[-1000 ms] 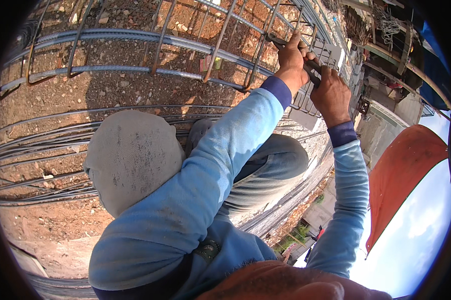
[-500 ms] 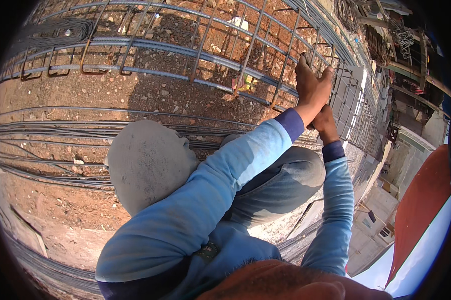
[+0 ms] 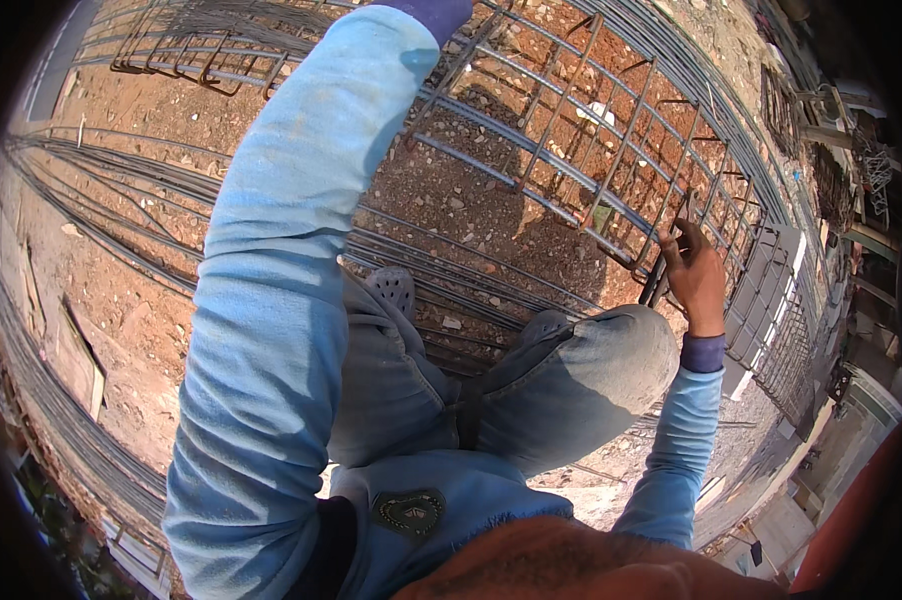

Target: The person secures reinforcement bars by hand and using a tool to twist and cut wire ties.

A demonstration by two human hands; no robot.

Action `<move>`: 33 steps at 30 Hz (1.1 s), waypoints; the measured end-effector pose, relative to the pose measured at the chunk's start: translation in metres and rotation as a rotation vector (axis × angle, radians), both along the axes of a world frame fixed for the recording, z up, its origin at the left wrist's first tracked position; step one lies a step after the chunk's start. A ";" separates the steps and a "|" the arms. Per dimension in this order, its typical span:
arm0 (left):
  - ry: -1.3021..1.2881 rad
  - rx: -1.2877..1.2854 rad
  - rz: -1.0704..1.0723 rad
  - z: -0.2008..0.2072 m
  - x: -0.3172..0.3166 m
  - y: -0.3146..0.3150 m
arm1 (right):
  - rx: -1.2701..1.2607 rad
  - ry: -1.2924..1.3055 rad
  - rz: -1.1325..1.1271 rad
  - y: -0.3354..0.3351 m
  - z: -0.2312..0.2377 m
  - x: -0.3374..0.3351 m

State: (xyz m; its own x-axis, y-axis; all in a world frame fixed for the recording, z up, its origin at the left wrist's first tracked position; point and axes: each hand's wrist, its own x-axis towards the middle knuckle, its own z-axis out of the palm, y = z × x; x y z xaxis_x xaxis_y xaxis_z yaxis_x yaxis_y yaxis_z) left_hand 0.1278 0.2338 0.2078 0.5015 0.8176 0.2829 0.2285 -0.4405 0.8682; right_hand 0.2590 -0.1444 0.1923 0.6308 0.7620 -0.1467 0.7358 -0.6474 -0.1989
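Observation:
My right hand point(image 3: 698, 285) is beside the near right end of a rebar cage point(image 3: 626, 215), fingers curled around what looks like a pair of pincers point(image 3: 656, 282). Dark handles stick out below the fingers, and a narrow metal end points up towards the cage bars. My left arm point(image 3: 281, 260) stretches far forward across the view. Only its dark blue cuff point(image 3: 436, 12) reaches the top edge, so the left hand is out of sight. Near that arm, a bundle of thin dark wire point(image 3: 236, 25) lies on the cage's left part.
Loose long bars point(image 3: 121, 165) lie on the soil between my feet and the cage. More bars point(image 3: 691, 75) run along its far side. A grey slab point(image 3: 766, 300) and wire grid point(image 3: 786, 375) are at the right. My bent knees point(image 3: 626, 345) are close to the cage.
My left hand has moved away from the right hand, forward and left, out of the picture. The right hand stays near the cage's end with the tool. The whole view has shifted.

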 end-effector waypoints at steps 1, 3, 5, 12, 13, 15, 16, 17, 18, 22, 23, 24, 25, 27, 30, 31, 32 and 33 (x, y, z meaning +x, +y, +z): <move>0.208 0.109 0.081 -0.016 -0.033 0.021 | 0.066 0.049 0.074 0.020 0.009 -0.008; 0.596 0.238 0.193 -0.044 -0.095 0.049 | 0.145 0.112 0.223 0.068 0.029 -0.034; 0.704 0.167 0.202 -0.080 -0.115 0.057 | 0.135 0.124 0.340 0.112 0.053 -0.059; 0.461 0.332 0.449 -0.152 -0.158 0.078 | 0.352 0.358 0.587 0.245 0.016 -0.119; 0.808 0.287 0.295 -0.134 -0.155 0.087 | 0.359 0.355 0.581 0.251 0.000 -0.119; 0.767 0.107 0.309 -0.114 -0.137 0.067 | 0.413 0.513 0.420 0.246 -0.043 -0.111; 0.734 -0.069 0.352 -0.107 -0.137 0.060 | 0.419 0.519 0.409 0.243 -0.057 -0.114; 0.919 0.027 0.247 -0.113 -0.165 0.083 | 0.329 0.618 0.397 0.249 -0.063 -0.131; 1.086 0.134 0.139 -0.119 -0.198 0.106 | 0.232 0.717 0.393 0.257 -0.067 -0.150; 0.259 -0.523 0.262 -0.103 -0.189 0.091 | 0.261 0.774 0.361 0.276 -0.084 -0.165; 0.237 -0.535 0.267 -0.095 -0.183 0.081 | 0.308 0.805 0.346 0.283 -0.087 -0.168; 0.215 -0.548 0.273 -0.088 -0.175 0.070 | 0.355 0.836 0.331 0.289 -0.089 -0.170; 0.223 -0.541 0.287 -0.085 -0.180 0.066 | 0.426 0.867 0.325 0.295 -0.088 -0.183; 0.190 -0.512 0.319 -0.078 -0.186 0.060 | 0.441 0.889 0.269 0.304 -0.085 -0.198; 0.241 -0.582 0.264 -0.066 -0.189 0.055 | 0.466 0.953 0.148 0.313 -0.088 -0.207; 0.243 -0.581 0.266 -0.065 -0.192 0.056 | 0.447 1.087 0.108 0.316 -0.088 -0.208; 0.247 -0.598 0.222 -0.064 -0.195 0.057 | 0.426 1.219 0.066 0.317 -0.089 -0.208; 0.250 -0.614 0.177 -0.064 -0.196 0.058 | 0.428 1.220 0.064 0.318 -0.090 -0.205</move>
